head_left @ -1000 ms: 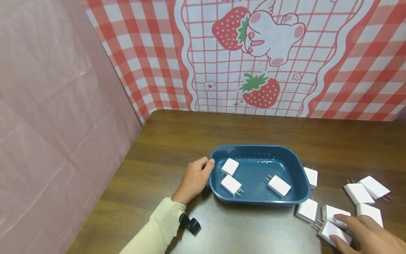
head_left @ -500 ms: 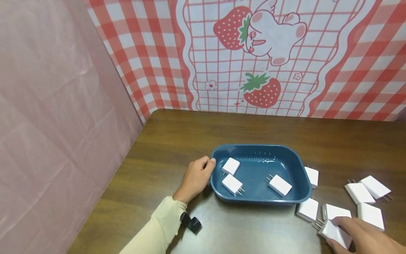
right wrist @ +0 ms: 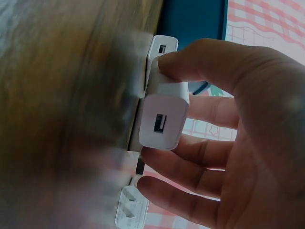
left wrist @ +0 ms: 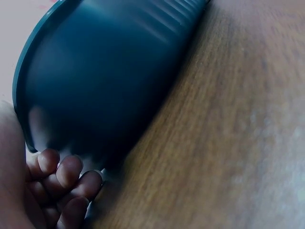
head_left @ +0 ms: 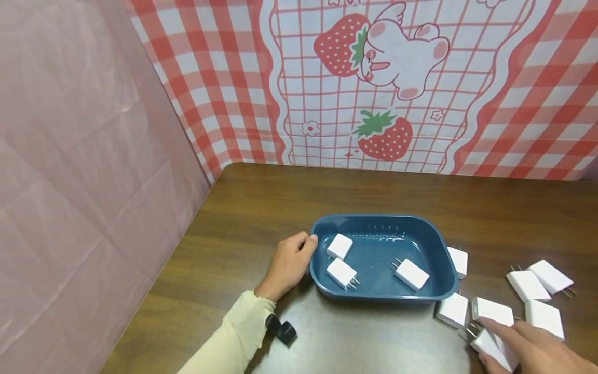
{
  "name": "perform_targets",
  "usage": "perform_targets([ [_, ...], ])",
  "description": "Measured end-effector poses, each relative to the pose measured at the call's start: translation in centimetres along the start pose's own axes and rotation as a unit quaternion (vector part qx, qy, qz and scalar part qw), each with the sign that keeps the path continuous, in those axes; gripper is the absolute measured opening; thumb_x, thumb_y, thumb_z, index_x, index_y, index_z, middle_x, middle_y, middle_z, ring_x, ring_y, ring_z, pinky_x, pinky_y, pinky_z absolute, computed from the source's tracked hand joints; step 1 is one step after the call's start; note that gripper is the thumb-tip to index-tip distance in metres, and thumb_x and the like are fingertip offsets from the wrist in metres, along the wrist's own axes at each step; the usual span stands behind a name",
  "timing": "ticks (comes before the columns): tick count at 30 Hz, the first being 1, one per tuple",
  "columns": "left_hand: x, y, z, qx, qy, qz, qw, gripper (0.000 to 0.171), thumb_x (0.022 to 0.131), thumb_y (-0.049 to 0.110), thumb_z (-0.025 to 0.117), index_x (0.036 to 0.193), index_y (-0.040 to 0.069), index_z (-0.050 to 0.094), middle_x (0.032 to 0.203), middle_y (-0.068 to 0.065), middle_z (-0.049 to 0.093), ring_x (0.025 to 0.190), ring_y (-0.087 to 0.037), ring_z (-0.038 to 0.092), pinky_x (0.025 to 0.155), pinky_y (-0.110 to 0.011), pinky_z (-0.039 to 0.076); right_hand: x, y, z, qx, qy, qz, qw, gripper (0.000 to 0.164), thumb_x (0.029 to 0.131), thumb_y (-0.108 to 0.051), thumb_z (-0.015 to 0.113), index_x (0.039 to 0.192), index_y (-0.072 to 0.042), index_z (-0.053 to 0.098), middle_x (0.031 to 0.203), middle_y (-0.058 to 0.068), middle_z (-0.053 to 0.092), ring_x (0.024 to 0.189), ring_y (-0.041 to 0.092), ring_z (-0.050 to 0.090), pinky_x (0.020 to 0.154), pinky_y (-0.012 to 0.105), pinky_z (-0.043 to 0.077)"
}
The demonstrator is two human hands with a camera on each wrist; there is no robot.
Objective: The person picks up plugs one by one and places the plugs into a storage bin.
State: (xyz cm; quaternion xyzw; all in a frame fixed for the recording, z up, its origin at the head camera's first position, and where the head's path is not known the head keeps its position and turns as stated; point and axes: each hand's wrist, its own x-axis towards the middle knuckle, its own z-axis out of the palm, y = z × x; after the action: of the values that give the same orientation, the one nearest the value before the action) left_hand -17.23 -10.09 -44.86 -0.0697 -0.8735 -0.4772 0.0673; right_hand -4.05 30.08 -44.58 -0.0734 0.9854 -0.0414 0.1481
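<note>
My left hand (head_left: pixel 287 265) holds the left end of a blue plastic tub (head_left: pixel 374 278), thumb at the rim (left wrist: pixel 20 62) and curled fingers against the outer wall. Three white USB chargers lie inside the tub, two at the left (head_left: pixel 342 273) and one at the right (head_left: pixel 411 274). At the lower right, my right hand (head_left: pixel 537 345) pinches another white charger (head_left: pixel 488 348) between thumb and fingers, its prongs pointing left toward the tub. The right wrist view shows the USB port end of this charger (right wrist: pixel 164 119) facing the camera.
Against the tub's right side lie two chargers (head_left: pixel 452 310). One more charger (head_left: pixel 492 311) sits just beyond the held one, and a group of three chargers (head_left: pixel 528 285) lies farther right. A checked cloth (head_left: pixel 233 104) hangs behind the wooden table (head_left: pixel 261 192).
My right hand has tightened its grip on the charger and tilted it onto its side. The neighbouring charger has shifted slightly left. My left hand stays at the tub.
</note>
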Motion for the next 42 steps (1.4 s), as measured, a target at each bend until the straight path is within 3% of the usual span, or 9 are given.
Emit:
perform_targets([
  [6, 0.1, 0.0, 0.0, 0.003, 0.002, 0.003, 1.0, 0.041, 0.101, 0.038, 0.053, 0.066, 0.016, 0.049, 0.058, 0.004, 0.046, 0.056, -0.014, 0.049, 0.051, -0.031, 0.037, 0.0, 0.2, -0.3, 0.021, 0.011, 0.007, 1.0, 0.069, 0.081, -0.049, 0.079, 0.131, -0.006, 0.059, 0.077, -0.005, 0.048, 0.063, 0.009, 0.046, 0.054, 0.025, 0.047],
  [12, 0.0, 0.2, -0.1, 0.002, 0.001, 0.0, 1.0, 0.041, 0.101, 0.037, 0.053, 0.066, 0.017, 0.048, 0.057, 0.004, 0.045, 0.056, -0.014, 0.049, 0.051, -0.031, 0.037, 0.5, 0.5, -1.7, 0.057, -0.023, 0.032, 0.998, 0.076, 0.085, -0.055, 0.072, 0.126, 0.007, 0.056, 0.089, 0.004, 0.063, 0.071, 0.017, 0.054, 0.062, 0.044, 0.056],
  [19, 0.0, 0.1, -0.2, 0.005, -0.004, -0.001, 1.0, 0.042, 0.102, 0.039, 0.052, 0.066, 0.017, 0.049, 0.058, 0.003, 0.046, 0.056, -0.015, 0.05, 0.052, -0.031, 0.038, 0.4, 0.0, -3.3, 0.077, 0.075, 0.01, 0.994, 0.069, 0.085, -0.039, 0.077, 0.12, 0.016, 0.054, 0.089, 0.01, 0.065, 0.073, 0.022, 0.058, 0.062, 0.048, 0.055],
  [24, 0.0, 0.0, -0.1, 0.005, -0.011, 0.0, 0.9999, 0.041, 0.102, 0.039, 0.052, 0.067, 0.017, 0.049, 0.058, 0.003, 0.047, 0.056, -0.014, 0.05, 0.052, -0.031, 0.039, 0.2, 0.2, -3.1, 0.107, 0.228, -0.028, 0.967, 0.057, 0.074, -0.022, 0.085, 0.11, 0.014, 0.059, 0.08, 0.016, 0.067, 0.068, 0.032, 0.064, 0.054, 0.03, 0.049],
  [27, 0.0, 0.0, -0.1, 0.004, -0.009, -0.001, 1.0, 0.041, 0.102, 0.037, 0.052, 0.067, 0.017, 0.05, 0.058, 0.003, 0.048, 0.056, -0.014, 0.05, 0.052, -0.031, 0.039, 0.2, -0.1, -3.0, 0.15, 0.282, -0.009, 0.948, 0.052, 0.074, -0.015, 0.085, 0.109, 0.013, 0.059, 0.078, 0.021, 0.066, 0.065, 0.034, 0.064, 0.05, 0.019, 0.041],
  [30, -0.1, 0.1, -0.1, 0.003, -0.008, -0.003, 1.0, 0.041, 0.102, 0.037, 0.053, 0.067, 0.017, 0.05, 0.058, 0.003, 0.048, 0.056, -0.015, 0.05, 0.052, -0.031, 0.039, 0.1, -0.9, -2.7, 0.206, 0.34, 0.026, 0.917, 0.047, 0.074, -0.002, 0.083, 0.11, 0.014, 0.059, 0.082, 0.019, 0.067, 0.072, 0.004, 0.064, 0.054, 0.008, 0.038],
  [34, -0.2, 0.2, -0.1, 0.002, -0.008, -0.004, 1.0, 0.041, 0.102, 0.036, 0.053, 0.066, 0.017, 0.05, 0.057, 0.003, 0.049, 0.055, -0.015, 0.051, 0.052, -0.031, 0.039, -0.1, -2.1, -2.6, 0.253, 0.423, 0.027, 0.869, 0.046, 0.069, 0.011, 0.081, 0.11, 0.013, 0.06, 0.092, 0.016, 0.07, 0.085, -0.032, 0.035, 0.064, -0.003, 0.033],
  [38, -0.2, 0.2, -0.2, -0.004, -0.009, -0.004, 0.9999, 0.04, 0.102, 0.035, 0.053, 0.066, 0.016, 0.05, 0.057, 0.003, 0.049, 0.054, -0.015, 0.051, 0.051, -0.031, 0.04, 0.1, -2.8, -3.2, 0.26, 0.434, 0.021, 0.862, 0.049, 0.071, 0.009, 0.082, 0.113, 0.012, 0.059, 0.104, 0.027, 0.067, 0.091, -0.035, 0.031, 0.069, -0.004, 0.033],
  [42, -0.2, 0.2, -0.2, -0.005, -0.009, 0.0, 1.0, 0.041, 0.102, 0.036, 0.053, 0.067, 0.016, 0.05, 0.057, 0.003, 0.049, 0.054, -0.015, 0.05, 0.051, -0.031, 0.04, 0.4, -3.2, -3.7, 0.263, 0.447, 0.018, 0.855, 0.054, 0.068, 0.007, 0.085, 0.115, 0.011, 0.06, 0.111, 0.0, 0.071, 0.09, -0.034, 0.037, 0.073, -0.003, 0.033],
])
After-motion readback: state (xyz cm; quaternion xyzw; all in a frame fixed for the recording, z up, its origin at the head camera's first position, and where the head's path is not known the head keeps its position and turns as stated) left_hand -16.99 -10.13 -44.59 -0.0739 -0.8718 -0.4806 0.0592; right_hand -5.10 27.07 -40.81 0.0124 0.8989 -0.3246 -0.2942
